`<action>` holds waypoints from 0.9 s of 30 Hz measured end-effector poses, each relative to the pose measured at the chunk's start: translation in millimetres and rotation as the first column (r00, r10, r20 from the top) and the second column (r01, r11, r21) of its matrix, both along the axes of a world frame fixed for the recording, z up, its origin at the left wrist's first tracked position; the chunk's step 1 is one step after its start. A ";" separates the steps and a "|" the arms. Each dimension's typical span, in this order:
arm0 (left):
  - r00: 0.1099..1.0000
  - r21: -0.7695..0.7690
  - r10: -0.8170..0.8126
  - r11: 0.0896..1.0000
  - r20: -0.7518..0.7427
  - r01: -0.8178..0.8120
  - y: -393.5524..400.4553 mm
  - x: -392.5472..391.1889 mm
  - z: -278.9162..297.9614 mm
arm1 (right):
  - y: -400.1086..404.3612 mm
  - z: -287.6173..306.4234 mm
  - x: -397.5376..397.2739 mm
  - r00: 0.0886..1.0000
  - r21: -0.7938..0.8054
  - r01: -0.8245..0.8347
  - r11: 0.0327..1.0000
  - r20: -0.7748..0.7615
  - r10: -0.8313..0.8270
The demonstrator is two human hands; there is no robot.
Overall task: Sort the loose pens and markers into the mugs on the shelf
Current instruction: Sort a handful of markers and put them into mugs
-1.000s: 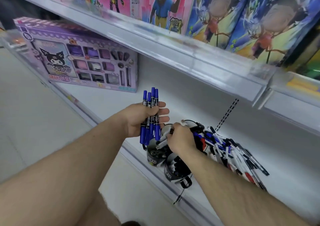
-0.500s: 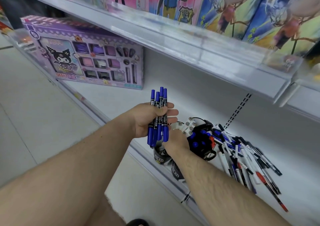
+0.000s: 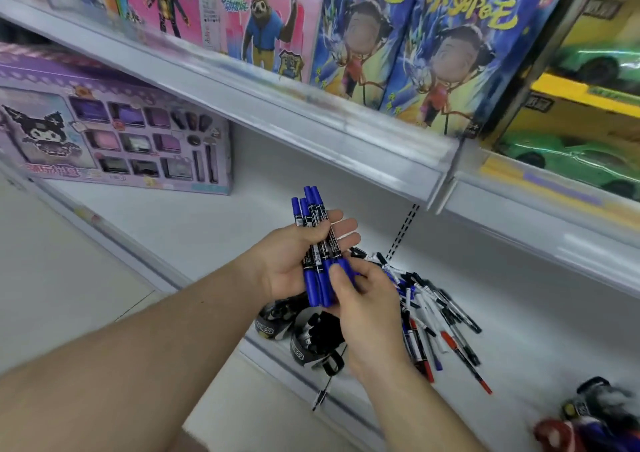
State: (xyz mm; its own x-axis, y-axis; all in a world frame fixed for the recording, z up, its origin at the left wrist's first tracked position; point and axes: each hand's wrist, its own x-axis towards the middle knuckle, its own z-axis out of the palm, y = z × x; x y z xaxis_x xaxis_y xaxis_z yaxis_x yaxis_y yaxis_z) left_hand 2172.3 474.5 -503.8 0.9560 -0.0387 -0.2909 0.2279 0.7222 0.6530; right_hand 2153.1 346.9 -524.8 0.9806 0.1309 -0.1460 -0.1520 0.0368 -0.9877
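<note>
Left hand [image 3: 294, 257]: palm up over the front of the lower shelf [image 3: 194, 223], fingers spread and nearly straight, thumb side closed around a bundle of blue markers [image 3: 317, 247]. Bundle stands roughly upright; small caps at top, larger blue caps at bottom, lower ends hanging over the mugs.

Right hand [image 3: 363, 299]: just beside the left, fingers curled, thumb and fingertips pinching the lower caps of the same bundle. Both hands therefore hold the markers.

Mugs: two dark mugs [image 3: 304, 341] at the shelf's front edge, directly beneath the hands, partly hidden by the right hand and wrist. Nearer mug shows a handle toward the camera. Contents not readable.

Loose pile of pens [image 3: 436, 316]: lying on the shelf to the right of the mugs, fanned out, mixed blue, black, white and red. Some touch or overlap each other.

Other: purple boxed set [image 3: 114, 136] stands at the left rear of the same shelf, well apart from the pile. Another dark mug-like object [image 3: 595, 413] at lower right, blurred. Toy boxes [image 3: 363, 36] line the upper shelf.
</note>
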 end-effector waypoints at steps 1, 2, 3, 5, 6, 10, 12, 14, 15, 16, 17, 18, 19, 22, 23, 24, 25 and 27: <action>1.000 0.002 -0.004 1.000 -0.004 0.004 -7.5 -0.7 2.3 | -2.7 2.2 -1.0 0.999 -0.027 0.023 0.999 0.030 -0.022; 1.000 0.004 -0.009 1.000 -0.009 0.009 -14.5 -1.3 4.7 | -7.3 4.0 -1.0 0.998 -0.040 0.037 0.999 0.047 -0.035; 1.000 0.008 -0.018 1.000 -0.013 0.018 -20.5 -2.1 6.8 | -13.5 6.3 -0.9 0.998 -0.038 0.040 0.998 0.056 -0.038; 0.999 0.047 -0.036 0.998 -0.026 0.038 -26.4 -1.9 7.7 | -29.8 11.6 -0.3 0.996 -0.042 0.065 0.997 0.059 -0.062; 0.999 0.079 -0.039 0.996 -0.031 0.041 -27.2 -1.4 7.8 | -40.8 13.6 0.9 0.994 -0.059 0.096 0.994 0.061 -0.092; 0.998 0.188 -0.023 0.982 -0.054 0.032 -29.3 0.3 7.2 | -97.2 23.5 8.3 0.991 -0.277 0.116 0.954 0.097 -0.092; 0.996 0.252 -0.072 0.964 -0.046 0.081 -37.4 -0.3 8.7 | -125.9 32.5 10.9 0.994 -0.436 0.058 0.898 0.109 -0.011; 0.984 0.352 -0.168 0.919 -0.059 0.178 -54.2 -2.5 11.4 | -150.3 44.3 10.4 0.996 -0.543 -0.022 0.840 0.063 0.067; 0.972 0.422 -0.219 0.876 -0.081 0.233 -65.7 -4.1 11.6 | -160.6 51.4 8.8 0.995 -0.581 -0.055 0.812 0.036 0.094; 0.958 0.501 -0.265 0.818 -0.109 0.283 -78.5 -5.6 10.8 | -170.1 57.7 7.7 0.993 -0.620 -0.077 0.781 0.022 0.115; 0.943 0.571 -0.305 0.754 -0.133 0.324 -92.1 -7.0 9.7 | -179.5 63.7 6.2 0.992 -0.651 -0.080 0.755 0.024 0.127; 0.932 0.614 -0.332 0.708 -0.149 0.350 -105.5 -7.5 8.7 | -188.4 69.1 5.6 0.991 -0.672 -0.067 0.737 0.040 0.127; 0.924 0.628 -0.349 0.687 -0.156 0.365 -118.2 -7.2 7.9 | -197.5 74.1 5.8 0.993 -0.671 -0.038 0.741 0.058 0.104; 0.921 0.576 -0.369 0.730 -0.121 0.368 -152.6 -4.8 8.5 | -229.3 83.4 8.5 0.995 -0.541 0.098 0.835 0.065 -0.074; 0.921 0.545 -0.373 0.752 -0.111 0.370 -163.3 -4.0 9.3 | -240.5 86.0 8.8 0.990 -0.501 0.139 0.854 0.064 -0.124; 0.918 0.517 -0.380 0.767 -0.109 0.379 -174.0 -3.4 9.4 | -251.3 88.2 8.7 0.986 -0.480 0.168 0.861 0.066 -0.156; 0.913 0.504 -0.393 0.770 -0.110 0.392 -184.0 -3.2 9.5 | -260.7 90.2 8.1 0.982 -0.469 0.186 0.864 0.070 -0.173; 0.898 0.523 -0.424 0.742 -0.117 0.419 -202.8 -0.9 7.1 | -277.6 92.9 5.4 0.978 -0.461 0.204 0.864 0.066 -0.196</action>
